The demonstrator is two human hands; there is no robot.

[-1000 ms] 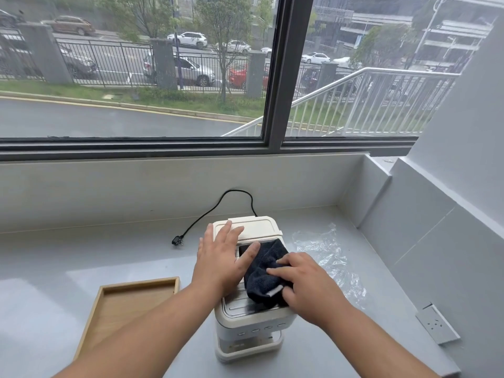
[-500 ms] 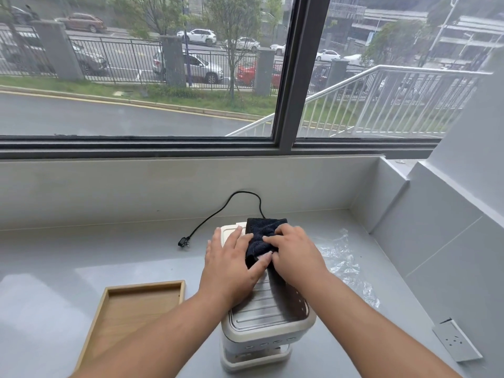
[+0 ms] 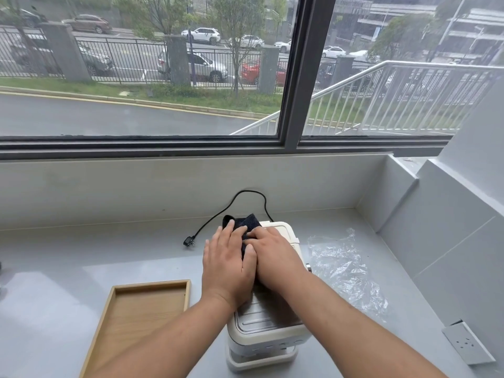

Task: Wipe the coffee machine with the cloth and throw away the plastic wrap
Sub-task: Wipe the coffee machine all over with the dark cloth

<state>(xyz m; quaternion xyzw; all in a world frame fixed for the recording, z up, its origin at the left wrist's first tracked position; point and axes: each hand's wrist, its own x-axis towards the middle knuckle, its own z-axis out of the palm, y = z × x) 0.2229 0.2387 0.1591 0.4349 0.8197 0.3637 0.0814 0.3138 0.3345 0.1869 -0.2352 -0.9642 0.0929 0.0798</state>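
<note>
Both hands, left [image 3: 227,264] and right [image 3: 275,257], press flat, fingers extended, on cloth [image 3: 245,223] at machine [image 3: 266,334] rear edge. Wrap [image 3: 346,271] lies right of it; tray [image 3: 141,317] left, surface [image 3: 81,257] between bare.

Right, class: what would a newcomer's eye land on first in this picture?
Two hands, the left hand and right hand, press a dark cloth onto the top of a cream coffee machine at centre. Crumpled plastic wrap lies to its right, an empty wooden tray to its left.
</note>
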